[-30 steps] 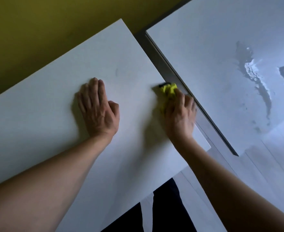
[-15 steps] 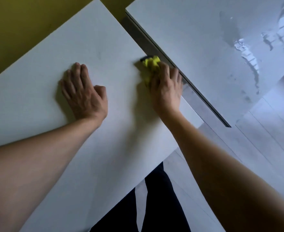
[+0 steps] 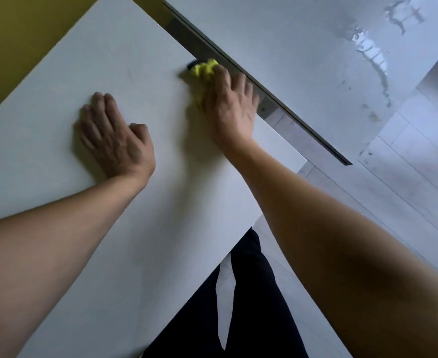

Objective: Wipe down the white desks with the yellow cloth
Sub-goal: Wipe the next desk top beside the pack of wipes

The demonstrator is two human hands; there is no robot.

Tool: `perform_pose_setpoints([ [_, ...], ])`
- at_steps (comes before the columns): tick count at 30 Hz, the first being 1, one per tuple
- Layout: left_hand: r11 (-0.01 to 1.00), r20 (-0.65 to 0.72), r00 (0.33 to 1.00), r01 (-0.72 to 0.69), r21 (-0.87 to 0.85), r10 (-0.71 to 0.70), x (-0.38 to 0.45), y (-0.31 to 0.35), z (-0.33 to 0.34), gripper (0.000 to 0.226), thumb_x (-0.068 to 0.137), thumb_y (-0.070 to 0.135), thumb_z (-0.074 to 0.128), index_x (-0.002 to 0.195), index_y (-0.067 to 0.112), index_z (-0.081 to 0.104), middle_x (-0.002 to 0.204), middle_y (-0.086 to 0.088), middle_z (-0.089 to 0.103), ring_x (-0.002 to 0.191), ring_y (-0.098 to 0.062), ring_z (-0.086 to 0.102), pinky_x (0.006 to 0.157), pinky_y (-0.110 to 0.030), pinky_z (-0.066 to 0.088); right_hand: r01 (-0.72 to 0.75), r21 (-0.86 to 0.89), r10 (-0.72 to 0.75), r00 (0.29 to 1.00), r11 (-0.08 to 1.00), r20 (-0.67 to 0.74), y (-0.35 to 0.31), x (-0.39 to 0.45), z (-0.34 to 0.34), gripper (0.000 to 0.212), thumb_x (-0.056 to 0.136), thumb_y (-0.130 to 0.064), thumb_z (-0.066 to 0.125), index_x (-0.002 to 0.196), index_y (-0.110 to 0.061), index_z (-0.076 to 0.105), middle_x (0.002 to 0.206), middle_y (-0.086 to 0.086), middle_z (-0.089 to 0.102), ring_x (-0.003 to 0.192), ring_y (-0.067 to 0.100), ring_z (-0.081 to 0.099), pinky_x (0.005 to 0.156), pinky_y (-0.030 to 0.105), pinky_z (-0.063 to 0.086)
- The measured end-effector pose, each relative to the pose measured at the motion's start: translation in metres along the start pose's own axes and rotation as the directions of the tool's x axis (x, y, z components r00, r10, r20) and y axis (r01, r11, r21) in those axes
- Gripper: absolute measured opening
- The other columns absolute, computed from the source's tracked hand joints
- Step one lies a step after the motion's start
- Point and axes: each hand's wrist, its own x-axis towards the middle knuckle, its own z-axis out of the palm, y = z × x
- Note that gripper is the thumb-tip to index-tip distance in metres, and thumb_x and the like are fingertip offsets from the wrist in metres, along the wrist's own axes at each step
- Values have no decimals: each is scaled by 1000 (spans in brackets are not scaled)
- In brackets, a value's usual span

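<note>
A white desk (image 3: 109, 60) lies in front of me, and a second white desk (image 3: 290, 47) stands to its right across a narrow gap. My right hand (image 3: 228, 104) presses the crumpled yellow cloth (image 3: 204, 67) onto the near desk beside its right edge, fingers stretched over it. Only the cloth's front part shows past my fingertips. My left hand (image 3: 114, 135) rests flat on the same desk, to the left of the cloth.
Wet streaks (image 3: 373, 60) glisten on the right desk. A dark gap (image 3: 186, 24) runs between the two desks. A yellow-green wall (image 3: 18, 34) is at the upper left. My legs in dark trousers (image 3: 251, 293) stand on a pale floor (image 3: 406, 177).
My right hand has slid the cloth away from me along the desk's right edge, past the level of my left fingertips. The left hand has stayed flat in place.
</note>
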Motion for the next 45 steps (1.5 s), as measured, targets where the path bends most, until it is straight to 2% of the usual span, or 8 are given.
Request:
perform_pose_setpoints([
  [4,1000,14,1000,13,-3,-13,3,-2,0,67,90,31,40,155,13,46,164,-7,40,153,-31,35,126,-46,20,44,9,-44,999,999,-20,2,5,6,53,98,-44,42,148,-26,44,128,9,52,113,32,50,91,42,38],
  [14,1000,54,999,4,13,-5,-3,3,-6,66,94,29,37,158,10,40,166,-8,37,153,-34,33,126,-49,19,-230,107,237,970,967,-60,132,-113,-35,51,94,-39,34,140,-23,48,125,12,49,113,33,45,100,46,35],
  [19,1000,6,1000,-14,12,14,-5,3,-5,64,95,26,43,155,6,44,164,-12,41,150,-39,38,124,-54,24,-127,52,130,990,991,-53,70,-59,-18,56,95,-44,29,139,-17,50,123,17,52,109,37,48,95,46,35],
  [23,1000,-27,1000,-9,5,9,-3,2,-3,63,93,25,47,153,5,47,162,-13,44,148,-40,41,124,-55,26,18,39,-16,999,999,-49,-15,12,7,54,90,-36,51,142,-19,50,123,16,54,110,39,50,92,45,36],
  [31,1000,-2,1000,-12,8,12,1,4,-5,72,85,29,50,154,9,45,162,-8,43,149,-36,40,125,-52,24,180,23,-181,983,983,26,-105,98,33,62,94,-46,52,149,-23,38,138,10,46,126,32,45,103,43,37],
  [36,999,-12,1000,-19,-34,18,-1,3,-5,67,88,30,49,151,8,48,160,-10,46,147,-38,41,123,-52,26,112,37,-113,993,993,26,-61,60,17,62,94,-43,51,150,-21,38,138,13,46,127,36,45,104,45,37],
  [41,997,49,999,14,-80,-10,1,4,-10,66,89,27,46,153,7,46,163,-11,42,150,-38,38,124,-56,23,-4,47,5,1000,999,-10,6,-11,-13,71,83,-49,23,143,-19,47,128,16,52,115,38,48,97,47,37],
  [45,997,85,996,13,-79,-6,0,4,-12,66,91,28,43,154,8,43,164,-10,40,151,-37,35,125,-55,21,-63,-31,63,998,998,1,54,-54,-28,59,91,-41,29,143,-19,46,127,13,51,113,38,48,96,47,37],
])
